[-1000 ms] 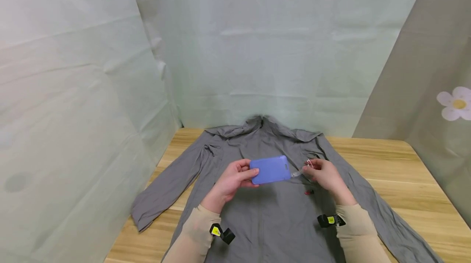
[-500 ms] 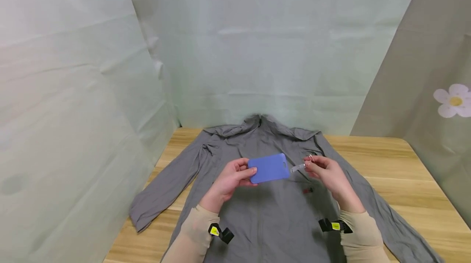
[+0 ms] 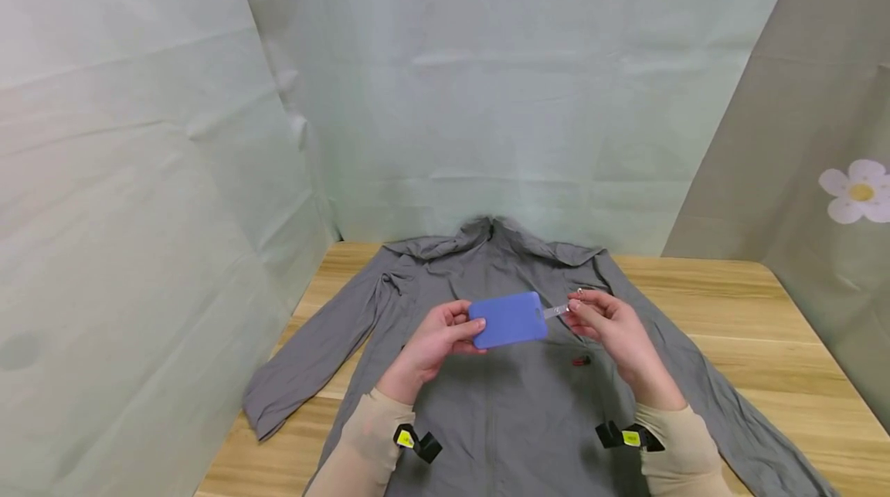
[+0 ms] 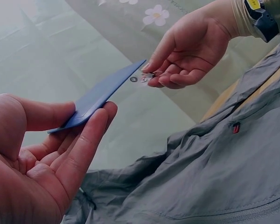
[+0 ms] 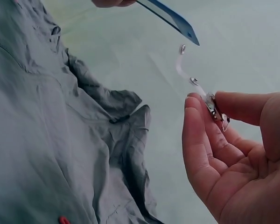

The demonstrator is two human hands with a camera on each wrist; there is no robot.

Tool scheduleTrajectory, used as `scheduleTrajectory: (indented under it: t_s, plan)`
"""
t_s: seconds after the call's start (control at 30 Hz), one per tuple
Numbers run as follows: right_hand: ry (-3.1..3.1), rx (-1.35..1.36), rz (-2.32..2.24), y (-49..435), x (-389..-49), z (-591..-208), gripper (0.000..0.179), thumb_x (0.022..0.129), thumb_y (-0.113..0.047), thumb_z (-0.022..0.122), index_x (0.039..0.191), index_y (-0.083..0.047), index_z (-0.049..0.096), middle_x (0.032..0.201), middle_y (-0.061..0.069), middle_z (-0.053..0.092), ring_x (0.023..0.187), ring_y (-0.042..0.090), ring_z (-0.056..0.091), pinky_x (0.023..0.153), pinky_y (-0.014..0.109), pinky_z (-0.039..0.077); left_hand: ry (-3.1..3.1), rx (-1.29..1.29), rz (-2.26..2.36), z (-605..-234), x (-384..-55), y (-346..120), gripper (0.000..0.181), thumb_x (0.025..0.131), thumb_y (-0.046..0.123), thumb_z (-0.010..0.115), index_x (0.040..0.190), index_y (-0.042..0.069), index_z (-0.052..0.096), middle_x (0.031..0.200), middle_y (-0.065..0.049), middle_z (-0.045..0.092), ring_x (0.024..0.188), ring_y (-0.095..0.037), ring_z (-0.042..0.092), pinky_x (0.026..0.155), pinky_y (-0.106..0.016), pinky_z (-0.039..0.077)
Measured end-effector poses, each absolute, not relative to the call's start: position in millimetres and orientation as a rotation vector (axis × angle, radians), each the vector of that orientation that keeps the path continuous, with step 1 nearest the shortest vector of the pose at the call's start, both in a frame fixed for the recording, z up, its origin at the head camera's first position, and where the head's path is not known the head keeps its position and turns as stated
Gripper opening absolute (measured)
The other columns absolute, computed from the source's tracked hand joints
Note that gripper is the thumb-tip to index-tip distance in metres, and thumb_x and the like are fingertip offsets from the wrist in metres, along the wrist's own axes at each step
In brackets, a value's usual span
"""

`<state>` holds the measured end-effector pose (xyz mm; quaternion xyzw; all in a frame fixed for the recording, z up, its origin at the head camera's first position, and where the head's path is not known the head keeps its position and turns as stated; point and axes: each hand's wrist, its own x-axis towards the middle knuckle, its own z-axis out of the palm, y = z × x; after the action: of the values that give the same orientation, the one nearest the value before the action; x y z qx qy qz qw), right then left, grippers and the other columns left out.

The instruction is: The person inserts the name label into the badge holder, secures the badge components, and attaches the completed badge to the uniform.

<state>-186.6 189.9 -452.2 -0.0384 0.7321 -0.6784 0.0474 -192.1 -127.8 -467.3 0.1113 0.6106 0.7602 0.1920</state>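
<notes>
So the right hand has slid a bit toward 9 o'clock since half a second ago, and the strap came along with it. Back then the head view had a clear gap between strap and card; now the strap's tip shows right at the card's 3 o'clock edge, by the slot. A second ago it sat lower, nearer 4 o'clock.

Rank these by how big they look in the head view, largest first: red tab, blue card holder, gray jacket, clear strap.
1. Gray jacket
2. Blue card holder
3. Clear strap, judged only by the part showing beside the right hand
4. Red tab
</notes>
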Motion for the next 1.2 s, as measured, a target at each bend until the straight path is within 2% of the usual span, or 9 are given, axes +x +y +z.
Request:
scheduleTrajectory:
  t_s: [0.8,1.2]
  plan:
    - [2.121,-0.151,-2.118,181,-183,-452,0.043,0.111,-0.018,0.062,0.14,0.012,0.052,0.104,-0.001,0.074,0.098,0.015,0.074,0.088,0.027,0.062,1.684,0.305,2.146,-468,-192,-126,0.012,0.103,-0.001,0.067,0.115,-0.001,0.064,0.099,-0.008,0.074,0.081,-0.017,0.076,0.076,-0.033,0.066]
    - [2.078,-0.127,-2.127,178,-180,-447,0.043,0.112,-0.018,0.06,0.141,0.012,0.049,0.108,0.002,0.072,0.099,0.015,0.073,0.089,0.026,0.061,1.692,0.314,2.136,-468,-191,-127,0.01,0.104,0.0,0.066,0.114,-0.001,0.065,0.099,-0.008,0.074,0.08,-0.017,0.076,0.076,-0.033,0.066]
